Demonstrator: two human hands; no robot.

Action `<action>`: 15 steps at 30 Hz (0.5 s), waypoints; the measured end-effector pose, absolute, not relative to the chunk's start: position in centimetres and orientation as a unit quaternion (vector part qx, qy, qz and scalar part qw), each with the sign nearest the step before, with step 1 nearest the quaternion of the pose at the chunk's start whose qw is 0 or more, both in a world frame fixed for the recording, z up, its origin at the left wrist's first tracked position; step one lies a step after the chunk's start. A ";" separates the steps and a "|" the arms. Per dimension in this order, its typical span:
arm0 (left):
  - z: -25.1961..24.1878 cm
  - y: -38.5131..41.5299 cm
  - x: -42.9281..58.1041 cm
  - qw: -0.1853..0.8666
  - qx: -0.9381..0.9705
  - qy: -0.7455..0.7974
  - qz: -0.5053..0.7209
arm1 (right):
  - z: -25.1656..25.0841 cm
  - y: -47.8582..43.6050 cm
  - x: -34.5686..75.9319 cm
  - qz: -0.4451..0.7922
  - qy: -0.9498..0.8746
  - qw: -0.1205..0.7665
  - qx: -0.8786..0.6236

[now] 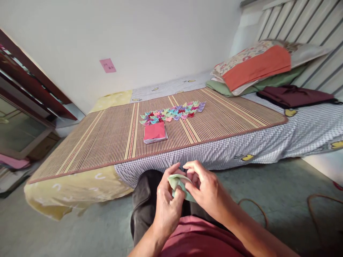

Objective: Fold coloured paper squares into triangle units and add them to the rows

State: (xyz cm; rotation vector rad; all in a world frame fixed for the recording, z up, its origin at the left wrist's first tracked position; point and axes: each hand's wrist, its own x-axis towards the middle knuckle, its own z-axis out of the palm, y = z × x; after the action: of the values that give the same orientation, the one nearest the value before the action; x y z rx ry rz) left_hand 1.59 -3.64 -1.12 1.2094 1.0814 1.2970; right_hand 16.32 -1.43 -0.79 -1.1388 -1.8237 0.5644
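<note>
Above my lap, a pale green sheet of origami paper (175,182), partly folded, is pinched between both hands. My left hand (167,200) grips its left side, thumb pressed into the fold. On the other side my right hand (205,185) holds the paper with thumb and curled fingers. Part of the sheet is hidden behind the fingers. Beyond the hands, on the bed's striped mat (107,139), lies a stack of square paper (154,132) with a red sheet on top. Just behind it, many small folded paper pieces (177,112) in mixed colours sit in rows.
Pillows (257,67) with an orange cloth are piled at the bed's right end, beside a folded dark maroon bag or cloth (294,96). A pink note (108,65) is stuck on the wall. A brown cord (254,203) lies on the floor at right.
</note>
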 end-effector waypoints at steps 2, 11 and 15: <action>-1.3 -3.6 1.7 0.492 0.509 0.459 0.536 | -0.8 -1.5 16.2 0.202 -0.760 0.439 -0.434; -1.7 -1.5 1.3 0.569 0.422 0.482 0.515 | -1.6 -0.5 15.4 -0.017 -0.803 0.441 -0.400; -1.3 -0.1 1.3 0.564 0.415 0.483 0.526 | -1.2 1.0 15.7 -0.036 -0.798 0.453 -0.396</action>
State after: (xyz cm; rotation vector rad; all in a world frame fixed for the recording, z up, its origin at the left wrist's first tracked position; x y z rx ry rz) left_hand 1.30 -0.13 -1.28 0.9757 1.1357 1.2372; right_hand 15.71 0.98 -1.15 -0.9787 -1.9710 -0.0900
